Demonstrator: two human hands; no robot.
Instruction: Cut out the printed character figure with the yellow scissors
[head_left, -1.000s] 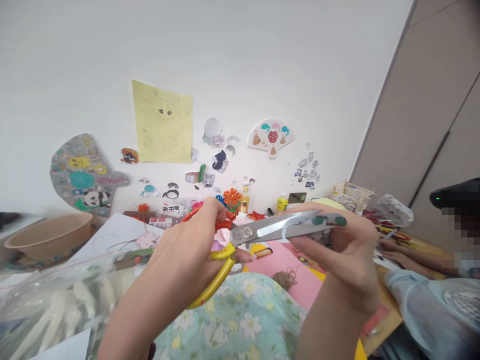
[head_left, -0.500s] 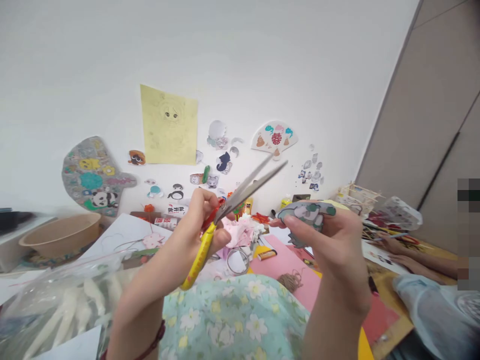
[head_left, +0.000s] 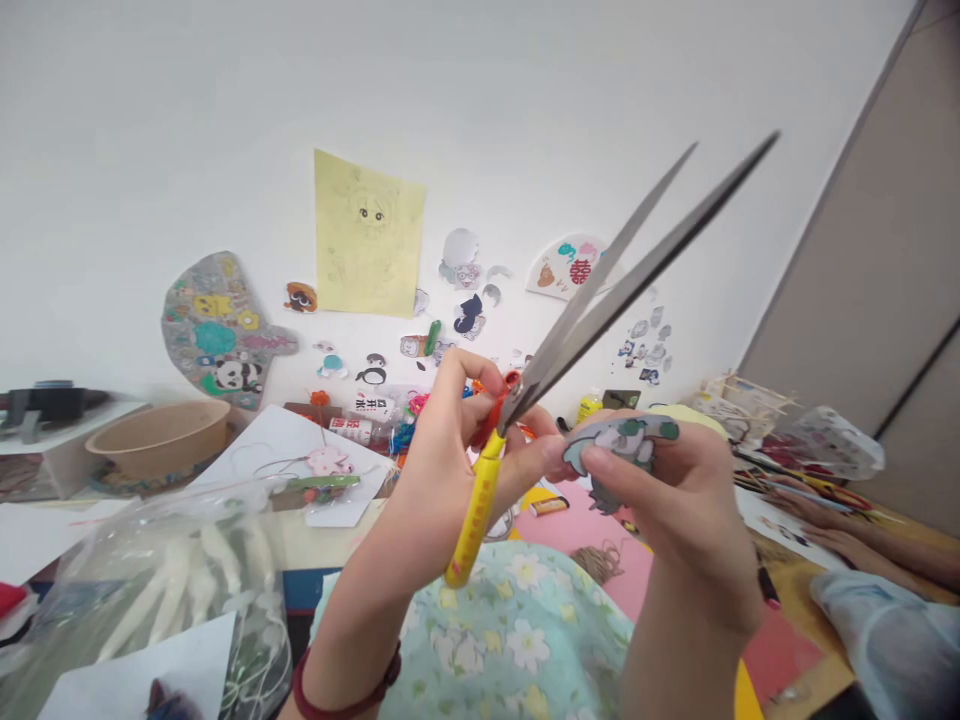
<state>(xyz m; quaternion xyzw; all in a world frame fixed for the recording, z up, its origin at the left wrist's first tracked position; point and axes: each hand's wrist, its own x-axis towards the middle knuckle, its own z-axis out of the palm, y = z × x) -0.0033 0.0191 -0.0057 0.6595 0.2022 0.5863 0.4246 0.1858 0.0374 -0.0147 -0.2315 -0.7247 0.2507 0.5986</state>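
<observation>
Scissors point(head_left: 484, 500) with yellow and red handles are in my left hand point(head_left: 457, 460), its fingers closed round them. The blades point up and to the right, slightly apart, with nothing between them. My right hand point(head_left: 679, 500) pinches a small grey and green paper cutout point(head_left: 619, 450) between thumb and fingers. The left thumb reaches the cutout's left edge, touching it or very close; I cannot tell which. Part of the cutout's back is hidden by the right fingers.
Below lies floral cloth point(head_left: 525, 640) in my lap. Pink paper point(head_left: 559, 520) and a twine bundle point(head_left: 600, 560) lie on the table. To the left are a clear plastic bag point(head_left: 255, 570) and a tan basin point(head_left: 161, 440). Another person's hands point(head_left: 810, 500) rest at the right.
My left hand has moved right with the scissors, up to the cutout. The scissors look larger and nearer the camera. The right hand keeps its pinch, and the view has shifted slightly left.
</observation>
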